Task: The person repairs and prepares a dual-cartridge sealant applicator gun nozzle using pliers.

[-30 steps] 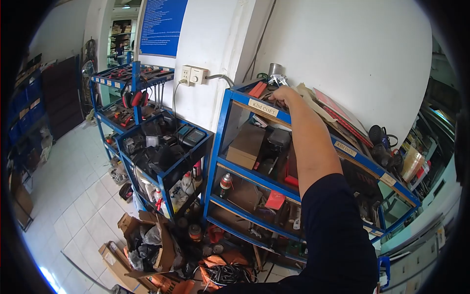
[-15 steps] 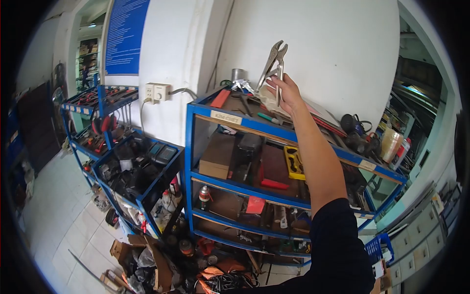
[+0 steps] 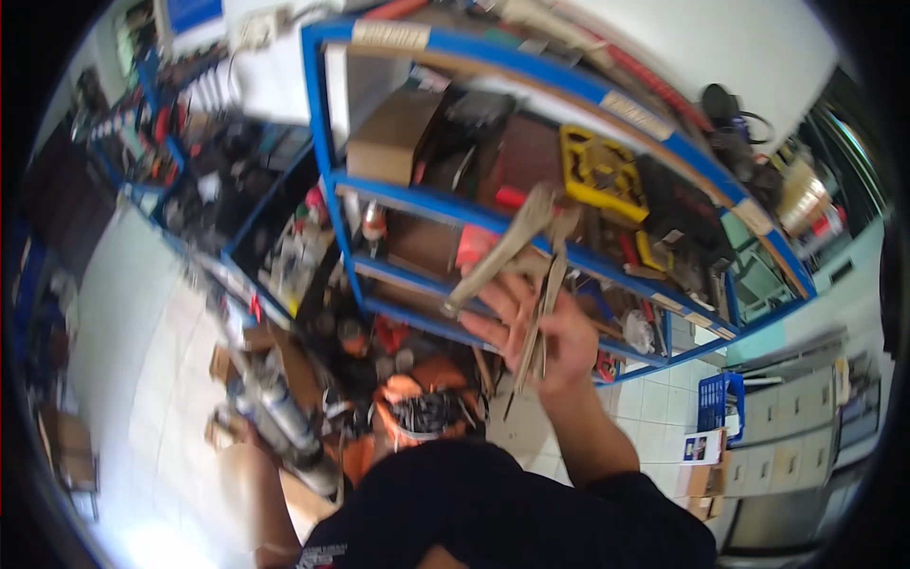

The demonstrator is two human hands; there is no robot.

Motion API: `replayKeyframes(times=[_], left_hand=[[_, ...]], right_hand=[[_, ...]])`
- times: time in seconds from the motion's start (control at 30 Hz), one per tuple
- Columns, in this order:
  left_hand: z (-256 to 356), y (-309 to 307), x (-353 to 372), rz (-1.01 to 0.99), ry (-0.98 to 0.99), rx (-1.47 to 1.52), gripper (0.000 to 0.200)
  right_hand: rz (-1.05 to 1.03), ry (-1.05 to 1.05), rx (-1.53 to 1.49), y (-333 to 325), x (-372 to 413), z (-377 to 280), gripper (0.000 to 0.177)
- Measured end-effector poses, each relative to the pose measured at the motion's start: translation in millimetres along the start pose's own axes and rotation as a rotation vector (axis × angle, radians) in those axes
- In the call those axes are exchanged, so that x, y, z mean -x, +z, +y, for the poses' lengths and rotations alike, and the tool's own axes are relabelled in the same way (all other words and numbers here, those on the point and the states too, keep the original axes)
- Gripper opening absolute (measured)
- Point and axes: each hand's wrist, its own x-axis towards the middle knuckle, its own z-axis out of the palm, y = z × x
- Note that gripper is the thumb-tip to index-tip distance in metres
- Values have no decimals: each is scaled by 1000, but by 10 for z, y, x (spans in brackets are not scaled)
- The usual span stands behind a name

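Locking pliers [image 3: 512, 247] with their handles spread are in my right hand [image 3: 550, 341], in front of the shelf rack. The thumb and palm bear on one handle, while some fingers reach toward the other. At the lower left, my left hand [image 3: 248, 469] is smeared by motion beside a long grey metal tool [image 3: 289, 417]. Its fingers are not clear, and I cannot tell whether it grips that tool.
A blue shelf rack [image 3: 417, 199] holds a cardboard box [image 3: 389, 142] and a yellow tool tray [image 3: 602, 171]. Orange material [image 3: 417, 384] with dark cables lies below. Grey drawers [image 3: 782, 427] and a blue basket [image 3: 720, 403] are at right.
The view has tilted down. My right hand has come down from above the rack's top with the pliers still in it. My left hand and the long grey tool have come into view.
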Motion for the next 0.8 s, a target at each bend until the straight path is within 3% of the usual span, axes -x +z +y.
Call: replayKeyframes(times=[0.07,0.13,0.17,0.2,0.27,0.33,0.37,0.43,0.53,0.57,0.7,0.8], left_hand=[[-2,323,-150,88,-165,-90,84],[71,787,-259,-20,-325,-191,88],[93,1042,-304,-56,-363,-197,78],[95,1285,-353,-97,-402,-202,68],[-20,1497,-419,-111,-464,-351,69],[-170,1686,-416,-145,-492,-446,69],[-69,1811,-414,-165,-662,-574,69],[-133,2103,-386,-164,-706,-702,72],[-210,2432,-398,-219,-707,-855,82],[-227,2433,-356,-248,-698,-936,85],[-296,2719,-239,-204,-624,-1137,89],[-311,3082,-173,-244,-587,-1171,82]], right_hand=[[139,57,-354,-185,404,421,84],[377,63,-453,-472,632,607,86],[480,48,-490,-629,673,629,87],[457,-4,-300,-794,702,570,89],[412,-87,78,-1130,791,344,92],[386,-89,164,-1417,962,117,104],[326,-34,133,-1533,1025,8,104],[246,61,59,-1751,1179,-33,103],[369,281,21,-1605,1205,44,101],[351,321,97,-1622,1256,88,89],[249,908,685,-1890,1529,69,65],[120,1078,970,-1588,1359,22,69]])
